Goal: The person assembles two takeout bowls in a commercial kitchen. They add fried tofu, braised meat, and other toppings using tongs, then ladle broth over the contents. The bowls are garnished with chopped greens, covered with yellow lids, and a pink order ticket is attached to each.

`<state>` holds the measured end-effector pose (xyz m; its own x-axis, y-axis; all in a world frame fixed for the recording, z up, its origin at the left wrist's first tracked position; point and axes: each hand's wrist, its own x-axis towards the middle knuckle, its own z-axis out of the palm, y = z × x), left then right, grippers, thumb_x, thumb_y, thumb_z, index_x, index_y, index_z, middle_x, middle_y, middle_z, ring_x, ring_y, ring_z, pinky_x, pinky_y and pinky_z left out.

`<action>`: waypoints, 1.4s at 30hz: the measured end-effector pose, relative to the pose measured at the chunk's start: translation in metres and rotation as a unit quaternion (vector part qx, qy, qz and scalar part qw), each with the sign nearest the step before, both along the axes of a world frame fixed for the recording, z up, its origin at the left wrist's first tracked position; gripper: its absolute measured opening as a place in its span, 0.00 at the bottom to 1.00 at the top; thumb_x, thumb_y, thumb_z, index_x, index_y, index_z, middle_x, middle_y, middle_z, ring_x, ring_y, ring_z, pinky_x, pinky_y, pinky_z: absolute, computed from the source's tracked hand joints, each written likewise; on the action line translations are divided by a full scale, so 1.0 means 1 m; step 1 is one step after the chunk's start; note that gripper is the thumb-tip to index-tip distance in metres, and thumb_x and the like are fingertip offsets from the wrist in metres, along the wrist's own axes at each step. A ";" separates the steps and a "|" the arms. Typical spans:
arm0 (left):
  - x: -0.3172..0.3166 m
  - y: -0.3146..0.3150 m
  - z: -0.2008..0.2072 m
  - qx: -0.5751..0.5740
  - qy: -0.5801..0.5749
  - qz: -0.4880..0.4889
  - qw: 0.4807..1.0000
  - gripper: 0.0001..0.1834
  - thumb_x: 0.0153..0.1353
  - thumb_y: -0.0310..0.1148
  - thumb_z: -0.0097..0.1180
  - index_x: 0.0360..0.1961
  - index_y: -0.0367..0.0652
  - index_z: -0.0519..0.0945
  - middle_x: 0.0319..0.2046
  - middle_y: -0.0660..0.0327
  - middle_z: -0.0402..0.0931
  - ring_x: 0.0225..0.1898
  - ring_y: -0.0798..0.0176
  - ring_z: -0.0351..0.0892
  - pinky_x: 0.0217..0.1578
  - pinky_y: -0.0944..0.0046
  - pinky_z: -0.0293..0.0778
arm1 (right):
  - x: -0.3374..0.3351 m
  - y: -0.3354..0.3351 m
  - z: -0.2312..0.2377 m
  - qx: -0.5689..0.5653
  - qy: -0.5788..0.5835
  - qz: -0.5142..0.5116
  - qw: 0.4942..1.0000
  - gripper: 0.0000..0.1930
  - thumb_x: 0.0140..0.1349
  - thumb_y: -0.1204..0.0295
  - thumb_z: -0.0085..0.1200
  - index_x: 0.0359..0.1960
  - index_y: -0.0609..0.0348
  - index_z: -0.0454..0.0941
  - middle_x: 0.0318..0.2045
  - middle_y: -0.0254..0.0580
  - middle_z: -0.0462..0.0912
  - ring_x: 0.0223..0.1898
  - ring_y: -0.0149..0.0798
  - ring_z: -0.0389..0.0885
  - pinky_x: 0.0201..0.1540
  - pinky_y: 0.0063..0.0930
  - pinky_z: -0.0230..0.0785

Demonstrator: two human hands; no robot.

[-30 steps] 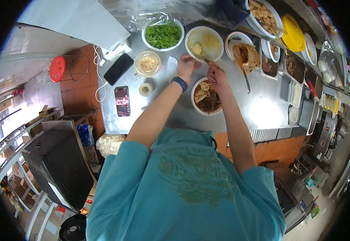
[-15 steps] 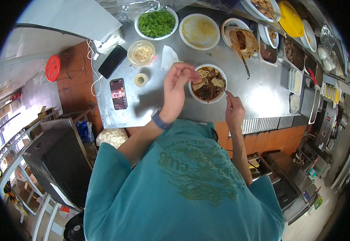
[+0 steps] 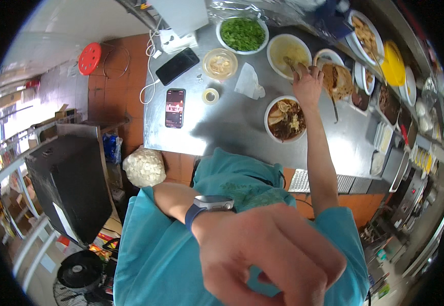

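We see the left hand (image 3: 273,255) raised close to the camera, apart from the table (image 3: 227,135), its fingers bent inward; their tips are turned out of sight, so we cannot tell whether they pinch anything. At the upper right we see the right hand (image 3: 307,81), its fingers closed around a spoon (image 3: 288,60), whose head sits in a mash bowl (image 3: 269,57).

Left to right, we find a clear tub (image 3: 221,80) with pale pieces inside, a white bowl (image 3: 244,53) heaped with chopped green leaves, a soup bowl (image 3: 266,121) holding dark broth, pale slices and a yellowish clump, and just above it the mash bowl, thinly coated in pale yellow. Farther right, a deep bowl (image 3: 380,43) holds pale chunks.

We count two phones, one dark (image 3: 177,66) and one lit (image 3: 175,108), then one tape roll (image 3: 205,98), one crumpled white sheet (image 3: 250,81) and one spoon in hand.
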<state>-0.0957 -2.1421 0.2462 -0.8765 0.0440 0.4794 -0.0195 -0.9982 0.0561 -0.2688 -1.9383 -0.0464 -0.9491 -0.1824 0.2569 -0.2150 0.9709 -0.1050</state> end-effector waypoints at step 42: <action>0.017 0.019 -0.290 -0.548 -0.426 -0.007 0.719 0.10 0.68 0.29 0.45 0.46 0.42 0.77 0.34 0.62 0.75 0.32 0.71 0.71 0.34 0.69 0.70 | 0.155 0.051 0.029 -0.209 -0.211 -0.074 0.952 0.21 0.57 0.77 0.60 0.55 0.56 0.78 0.44 0.51 0.85 0.41 0.50 0.85 0.44 0.40 0.79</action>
